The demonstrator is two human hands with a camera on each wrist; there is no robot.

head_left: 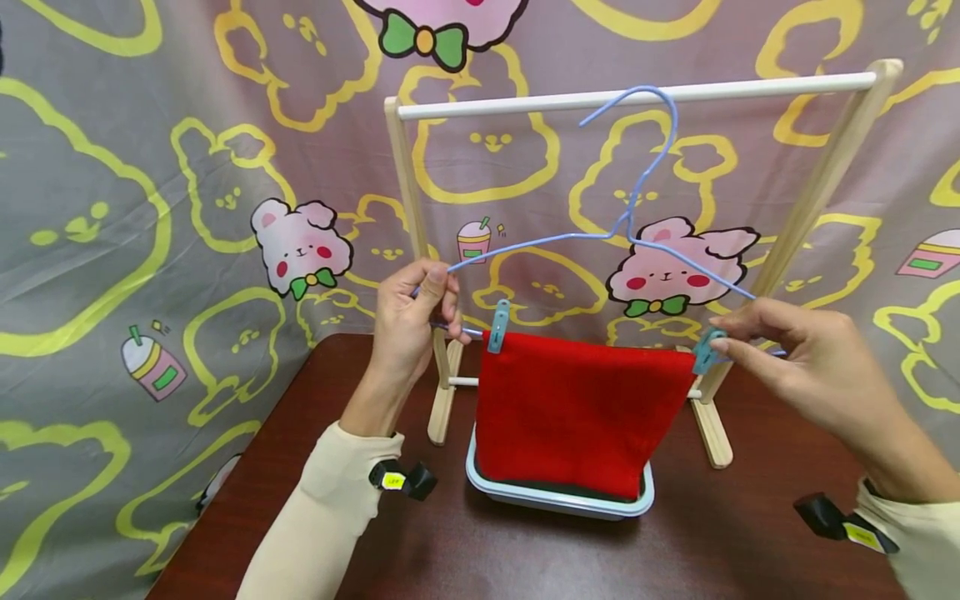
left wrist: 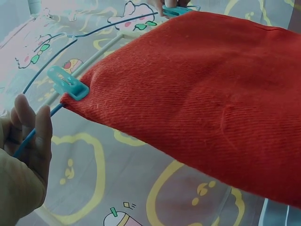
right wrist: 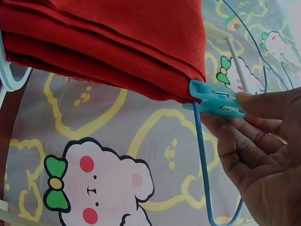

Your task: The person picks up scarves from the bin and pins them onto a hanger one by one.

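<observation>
A folded red cloth (head_left: 577, 408) hangs over the lower bar of a blue wire hanger (head_left: 555, 240). My left hand (head_left: 411, 308) grips the hanger's left end, fingers curled round the wire. One teal clothespin (head_left: 498, 327) sits on the cloth's upper left corner, apart from the hand. At the upper right corner my right hand (head_left: 802, 354) pinches a second teal clothespin (right wrist: 218, 98) between thumb and fingers. In the right wrist view that clothespin's jaws are on the cloth edge and the wire. The hanger's hook rises in front of the rack bar.
Behind the hanger stands a wooden rack with a white top bar (head_left: 510, 104). Below the cloth, a light blue basin (head_left: 555, 498) rests on the dark brown table (head_left: 450, 542). A patterned curtain (head_left: 187, 333) hangs behind and to the left.
</observation>
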